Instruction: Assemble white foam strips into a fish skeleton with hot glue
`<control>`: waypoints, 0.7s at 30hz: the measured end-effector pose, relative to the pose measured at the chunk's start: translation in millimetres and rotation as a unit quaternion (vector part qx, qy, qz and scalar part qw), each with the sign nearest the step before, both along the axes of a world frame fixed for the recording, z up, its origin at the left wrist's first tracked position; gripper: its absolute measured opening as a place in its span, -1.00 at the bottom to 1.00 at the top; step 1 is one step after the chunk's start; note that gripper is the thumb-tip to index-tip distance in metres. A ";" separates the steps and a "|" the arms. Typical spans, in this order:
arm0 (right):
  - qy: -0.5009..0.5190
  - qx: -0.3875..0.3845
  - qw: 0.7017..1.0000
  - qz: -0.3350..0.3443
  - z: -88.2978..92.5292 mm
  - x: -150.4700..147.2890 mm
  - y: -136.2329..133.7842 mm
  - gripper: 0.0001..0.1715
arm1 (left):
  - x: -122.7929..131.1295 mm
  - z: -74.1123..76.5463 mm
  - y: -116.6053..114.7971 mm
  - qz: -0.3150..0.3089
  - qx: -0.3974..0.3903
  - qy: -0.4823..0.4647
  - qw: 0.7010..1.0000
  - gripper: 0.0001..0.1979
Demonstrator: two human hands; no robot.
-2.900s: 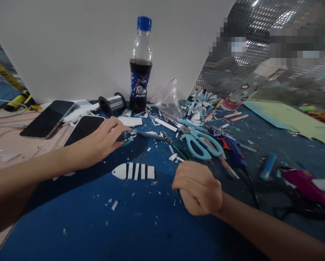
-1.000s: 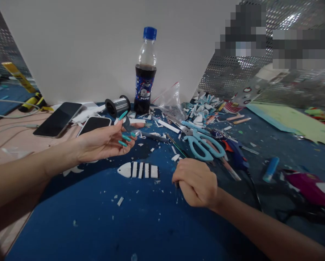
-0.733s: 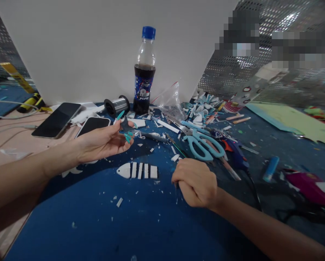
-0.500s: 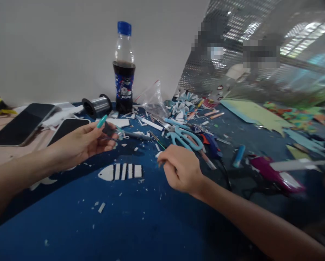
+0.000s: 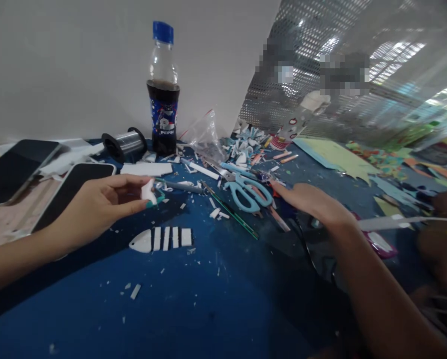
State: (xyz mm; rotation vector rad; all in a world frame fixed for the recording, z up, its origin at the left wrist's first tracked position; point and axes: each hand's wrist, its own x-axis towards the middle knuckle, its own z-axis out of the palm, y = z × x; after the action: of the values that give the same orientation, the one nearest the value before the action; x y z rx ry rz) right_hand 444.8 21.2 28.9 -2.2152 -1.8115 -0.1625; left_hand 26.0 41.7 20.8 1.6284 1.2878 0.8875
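Note:
My left hand (image 5: 104,197) pinches a small white cut-out piece (image 5: 147,192) between thumb and fingertips above the blue table. My right hand (image 5: 309,202) lies over a blue-and-orange glue gun (image 5: 282,192); most of its fingers are hidden, so its grip does not show. Between the hands, light-blue scissors (image 5: 246,192) lie beside a slim green-and-dark tool (image 5: 238,217). Below my left hand, a pointed white piece (image 5: 141,241) with a small hole and several white strips (image 5: 166,239) form a spaced row.
A Pepsi bottle (image 5: 163,107) and a wire spool (image 5: 124,144) stand at the back. Phones (image 5: 19,167) lie left. Scraps (image 5: 249,144) are heaped beyond the scissors. A black cable (image 5: 306,249) trails right, near a magenta device (image 5: 380,245) and another person's arm (image 5: 438,244).
My right hand has moved rightward from beside the scissors onto the glue gun, uncovering the green-and-dark tool. My left hand has turned, and the white piece in it now shows. The view has shifted slightly.

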 end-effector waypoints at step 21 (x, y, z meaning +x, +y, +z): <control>0.102 -0.018 0.993 -0.065 51.2 -63.3 -3.2 -0.43 | -7.4 -14.2 -11.8 -0.005 0.099 -0.020 0.995 -0.65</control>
State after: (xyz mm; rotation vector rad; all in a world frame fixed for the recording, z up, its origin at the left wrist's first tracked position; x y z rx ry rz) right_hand 381.5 18.0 80.2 -2.2806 -1.5770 0.0694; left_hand 18.5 29.9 6.6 1.7587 1.1938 1.0639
